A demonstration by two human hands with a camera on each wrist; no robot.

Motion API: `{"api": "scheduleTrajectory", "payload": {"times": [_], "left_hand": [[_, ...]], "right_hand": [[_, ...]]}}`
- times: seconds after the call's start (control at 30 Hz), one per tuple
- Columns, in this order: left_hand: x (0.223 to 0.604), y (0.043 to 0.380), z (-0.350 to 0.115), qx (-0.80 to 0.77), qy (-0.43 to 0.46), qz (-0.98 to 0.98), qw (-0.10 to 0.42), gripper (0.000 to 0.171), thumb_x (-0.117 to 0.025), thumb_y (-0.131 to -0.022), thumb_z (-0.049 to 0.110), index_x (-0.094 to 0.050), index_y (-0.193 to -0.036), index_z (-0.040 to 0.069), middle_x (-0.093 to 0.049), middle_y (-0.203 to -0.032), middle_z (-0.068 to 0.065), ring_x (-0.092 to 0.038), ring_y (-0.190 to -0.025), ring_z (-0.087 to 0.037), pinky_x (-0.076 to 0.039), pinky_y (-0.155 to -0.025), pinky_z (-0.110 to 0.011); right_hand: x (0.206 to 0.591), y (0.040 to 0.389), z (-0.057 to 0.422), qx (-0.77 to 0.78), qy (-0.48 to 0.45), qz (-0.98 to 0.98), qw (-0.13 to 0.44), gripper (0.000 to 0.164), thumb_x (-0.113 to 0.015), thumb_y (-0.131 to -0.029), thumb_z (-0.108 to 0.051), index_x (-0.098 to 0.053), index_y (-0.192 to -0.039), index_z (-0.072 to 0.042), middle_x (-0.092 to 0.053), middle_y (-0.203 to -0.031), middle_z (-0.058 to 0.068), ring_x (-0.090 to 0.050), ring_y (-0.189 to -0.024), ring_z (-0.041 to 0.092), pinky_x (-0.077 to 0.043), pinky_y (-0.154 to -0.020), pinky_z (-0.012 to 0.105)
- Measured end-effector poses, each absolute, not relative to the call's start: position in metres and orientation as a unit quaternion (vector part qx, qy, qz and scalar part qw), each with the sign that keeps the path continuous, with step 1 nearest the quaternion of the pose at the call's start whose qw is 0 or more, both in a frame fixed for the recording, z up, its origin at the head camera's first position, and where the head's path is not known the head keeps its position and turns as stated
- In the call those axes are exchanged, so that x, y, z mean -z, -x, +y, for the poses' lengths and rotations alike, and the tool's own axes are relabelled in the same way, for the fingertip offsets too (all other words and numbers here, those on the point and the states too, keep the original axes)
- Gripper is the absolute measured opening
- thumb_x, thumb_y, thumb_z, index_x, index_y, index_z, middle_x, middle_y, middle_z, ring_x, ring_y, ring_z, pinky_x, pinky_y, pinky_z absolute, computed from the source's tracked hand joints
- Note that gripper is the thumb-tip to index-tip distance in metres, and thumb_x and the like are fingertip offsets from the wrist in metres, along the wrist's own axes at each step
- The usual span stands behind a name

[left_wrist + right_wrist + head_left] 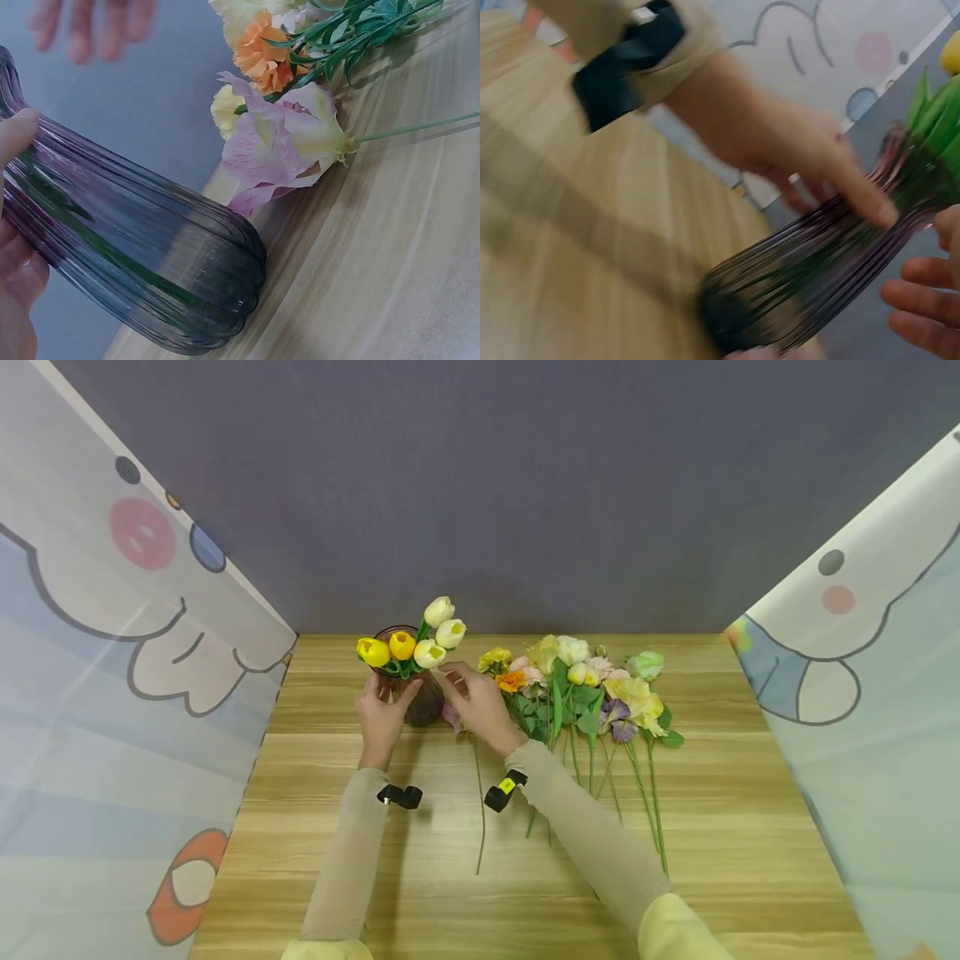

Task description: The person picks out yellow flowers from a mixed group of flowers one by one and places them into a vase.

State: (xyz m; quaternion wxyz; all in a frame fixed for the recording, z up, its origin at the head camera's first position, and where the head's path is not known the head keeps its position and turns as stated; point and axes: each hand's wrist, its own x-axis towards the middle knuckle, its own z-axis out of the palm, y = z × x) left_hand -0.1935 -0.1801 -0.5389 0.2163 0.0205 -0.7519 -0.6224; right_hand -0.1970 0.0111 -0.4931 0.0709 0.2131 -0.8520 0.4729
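Observation:
My left hand (382,718) grips the narrow neck of a ribbed, purple-tinted glass vase (165,244), thumb on one side and fingers on the other. Out of the vase's mouth stand yellow tulips (373,652) and white tulips (439,612); their green stems (795,277) show through the glass. To the right of the vase's neck is my right hand (483,702), just below the white blooms. Its fingers (922,300) are loosely spread beside the neck in the right wrist view, and nothing shows held in them.
A pink flower (277,146) lies beside the vase base, its thin stem (481,810) stretching toward the front. Right of it lies a pile of loose flowers, including orange blooms (512,682), purple blooms (618,720) and pale yellow blooms (633,695). A grey wall (510,502) borders the wooden table (750,827).

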Motion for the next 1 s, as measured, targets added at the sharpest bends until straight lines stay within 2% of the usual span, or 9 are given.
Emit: {"api": "scheduleTrajectory", "payload": {"times": [0.13, 0.33, 0.5, 0.73, 1.0], "left_hand": [[0.539, 0.193, -0.180, 0.625, -0.024, -0.750, 0.217, 0.051, -0.088, -0.086, 0.023, -0.065, -0.127, 0.003, -0.069, -0.128, -0.015, -0.062, -0.125, -0.026, -0.049, -0.111, -0.044], [0.541, 0.194, -0.180, 0.618, -0.020, -0.753, 0.227, 0.050, -0.088, -0.085, 0.024, -0.066, -0.125, 0.002, -0.070, -0.123, -0.014, -0.064, -0.118, -0.022, -0.052, -0.108, -0.045], [0.541, 0.194, -0.179, 0.623, -0.020, -0.749, 0.224, 0.050, -0.088, -0.085, 0.022, -0.066, -0.125, 0.003, -0.070, -0.124, -0.013, -0.064, -0.119, -0.022, -0.051, -0.109, -0.044], [0.542, 0.195, -0.181, 0.628, -0.022, -0.745, 0.225, 0.049, -0.088, -0.084, 0.017, -0.067, -0.126, 0.003, -0.069, -0.127, -0.016, -0.063, -0.122, -0.027, -0.050, -0.110, -0.047], [0.539, 0.193, -0.180, 0.618, -0.025, -0.752, 0.226, 0.050, -0.088, -0.084, 0.021, -0.066, -0.125, 0.001, -0.069, -0.125, -0.016, -0.064, -0.118, -0.025, -0.052, -0.108, -0.044]], "right_hand": [[0.514, 0.185, 0.019, -0.437, -0.220, -0.871, 0.043, 0.027, -0.059, -0.107, -0.021, -0.068, -0.126, -0.003, -0.075, -0.105, 0.010, -0.073, -0.084, 0.019, -0.062, -0.076, 0.034], [0.538, 0.170, 0.035, -0.428, -0.204, -0.880, 0.030, 0.024, -0.063, -0.104, -0.016, -0.070, -0.123, -0.003, -0.075, -0.110, 0.010, -0.073, -0.087, 0.019, -0.061, -0.077, 0.034], [0.550, 0.158, 0.048, -0.427, -0.182, -0.885, 0.035, 0.020, -0.064, -0.104, -0.017, -0.072, -0.118, -0.006, -0.076, -0.101, 0.008, -0.071, -0.086, 0.018, -0.060, -0.076, 0.031], [0.564, 0.146, 0.065, -0.441, -0.168, -0.881, 0.041, 0.018, -0.064, -0.104, -0.014, -0.073, -0.116, -0.004, -0.075, -0.098, 0.007, -0.070, -0.084, 0.018, -0.060, -0.074, 0.029], [0.576, 0.139, 0.082, -0.480, -0.152, -0.861, 0.070, 0.019, -0.062, -0.104, -0.011, -0.073, -0.116, 0.000, -0.072, -0.090, 0.005, -0.060, -0.073, 0.012, -0.051, -0.062, 0.024]]}}
